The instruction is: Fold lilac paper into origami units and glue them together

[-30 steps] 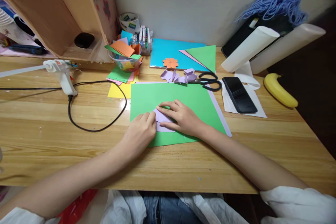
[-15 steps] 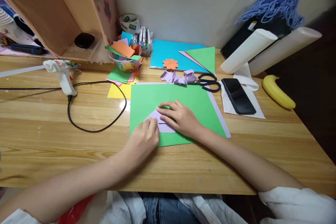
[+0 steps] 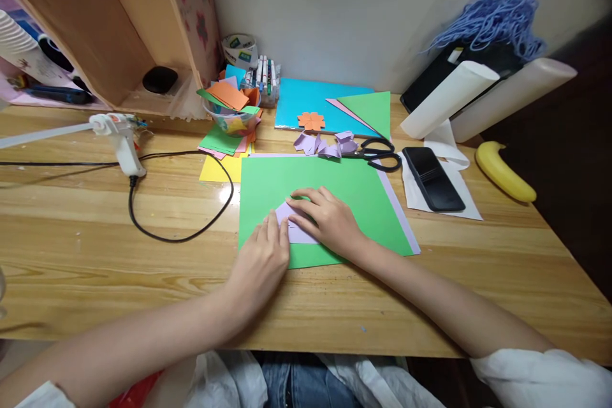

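A folded piece of light purple paper [image 3: 302, 234] lies on a large green sheet [image 3: 335, 172]. Its left part is covered by my left hand [image 3: 265, 254], whose fingers are stretched out and press flat on it. From the right, my right hand [image 3: 331, 220] rests on the paper with fingers spread, the fingertips on its upper edge and middle. Both hands are open. Short dark lines or slits show on the paper between the hands. Beyond the green sheet lie crumpled purple paper pieces [image 3: 325, 144] and black-handled scissors [image 3: 381, 154].
A white glue gun [image 3: 125, 150] with its black cable stands at left. Behind are a tub of paper scraps [image 3: 232, 118], a blue sheet [image 3: 296, 99] and an orange paper flower [image 3: 311, 121]. At right lie a phone [image 3: 433, 178], a banana [image 3: 505, 172] and paper rolls [image 3: 452, 99].
My left hand's fingers have straightened from a curled pinch and now lie flat on the purple paper. My right hand stays almost where it was. The view has shifted slightly.
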Tool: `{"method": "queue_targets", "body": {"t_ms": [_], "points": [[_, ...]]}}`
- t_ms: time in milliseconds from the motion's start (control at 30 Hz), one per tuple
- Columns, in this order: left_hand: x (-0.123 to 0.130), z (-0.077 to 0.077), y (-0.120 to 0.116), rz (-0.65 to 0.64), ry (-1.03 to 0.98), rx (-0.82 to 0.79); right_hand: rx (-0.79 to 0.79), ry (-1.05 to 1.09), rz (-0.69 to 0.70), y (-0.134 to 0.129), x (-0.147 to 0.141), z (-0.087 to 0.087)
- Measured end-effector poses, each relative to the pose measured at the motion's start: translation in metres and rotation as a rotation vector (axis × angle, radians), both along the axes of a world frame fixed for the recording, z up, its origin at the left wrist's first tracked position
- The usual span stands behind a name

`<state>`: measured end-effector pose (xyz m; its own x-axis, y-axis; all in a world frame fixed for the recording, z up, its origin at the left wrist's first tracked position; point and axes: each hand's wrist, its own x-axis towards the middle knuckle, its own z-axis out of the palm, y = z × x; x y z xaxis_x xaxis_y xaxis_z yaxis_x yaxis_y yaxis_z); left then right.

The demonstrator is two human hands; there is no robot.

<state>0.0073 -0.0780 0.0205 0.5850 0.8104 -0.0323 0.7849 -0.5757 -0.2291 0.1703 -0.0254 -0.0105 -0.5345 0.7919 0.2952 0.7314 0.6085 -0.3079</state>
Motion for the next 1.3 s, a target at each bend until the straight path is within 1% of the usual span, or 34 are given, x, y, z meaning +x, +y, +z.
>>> {"method": "queue_targets", "body": {"t_ms": [200, 267, 433, 533, 633, 700, 800, 933, 1067, 1167, 1300], "points": [[-0.001, 0.002, 0.002, -0.016, -0.006, -0.009, -0.010, 0.003, 0.006, 0.000, 0.000, 0.001], [-0.003, 0.004, 0.007, -0.002, -0.039, -0.017, -0.027, 0.019, 0.029, 0.000, 0.002, 0.002], [-0.011, 0.007, 0.025, 0.050, -0.196, -0.011, -0.097, 0.036, 0.143, 0.004, 0.008, 0.006], [-0.014, 0.007, 0.033, 0.055, -0.255, -0.026, -0.116, 0.071, 0.157, 0.005, 0.011, 0.006], [-0.016, 0.006, 0.036, 0.069, -0.269, -0.048, -0.122, 0.124, 0.164, 0.006, 0.012, 0.005], [-0.016, 0.005, 0.037, 0.059, -0.251, -0.051, -0.130, 0.186, 0.133, 0.006, 0.012, 0.004], [-0.014, 0.005, 0.037, 0.024, -0.223, -0.050, -0.126, 0.253, -0.003, 0.007, 0.011, 0.003], [-0.012, 0.000, 0.037, -0.025, -0.255, -0.040, -0.061, 0.190, -0.181, 0.007, 0.009, -0.001], [-0.011, -0.007, 0.039, -0.090, -0.286, -0.034, -0.017, 0.116, -0.268, 0.007, 0.007, -0.004], [-0.010, -0.008, 0.039, -0.122, -0.279, -0.026, -0.024, 0.087, -0.272, 0.007, 0.007, -0.003], [-0.011, -0.006, 0.039, -0.155, -0.262, -0.008, 0.003, 0.112, -0.154, 0.003, 0.008, -0.001]]}}
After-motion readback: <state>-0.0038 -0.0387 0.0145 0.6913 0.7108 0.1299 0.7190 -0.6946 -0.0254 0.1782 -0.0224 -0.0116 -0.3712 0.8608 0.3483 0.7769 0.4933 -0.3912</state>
